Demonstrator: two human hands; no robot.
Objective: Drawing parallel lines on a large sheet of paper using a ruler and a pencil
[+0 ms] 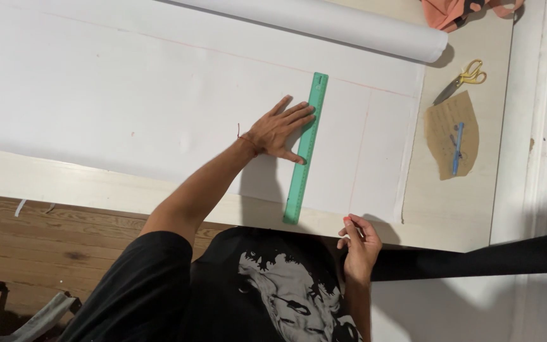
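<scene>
So the main thing here is a long green ruler (305, 149), see-through-ish plastic, lying on a big sheet of white paper (128, 95) that covers most of the table (457, 209). It runs nearly straight away from the person, tilted a little, its near end just at the paper's front edge and its far end up by a faint reddish line drawn across the sheet. Another faint line runs down the paper just to the right of it.

The left hand (280, 130) is flat on the paper with fingers spread, fingertips pressing on the ruler's left edge around its middle. There's a thin red thread round that wrist. The right hand (359, 240) is back at the table's front edge, well apart from the ruler, fingers curled in and pinching something small with a red tip. Can't really tell what it is, a pencil or marker maybe, most of it is hidden in the fingers.

Off to the right, on bare table: yellow-handled scissors (463, 79), and below them a brown curved paper piece (451, 136) with a blue pen (457, 149) lying on it. The rest of the paper is rolled up (349, 25) along the far side, and the roll is cut off at the top of the frame. Something orange (451, 11) in the top corner is cut off too, so no idea what it is. The markings on the ruler are too small to read.
</scene>
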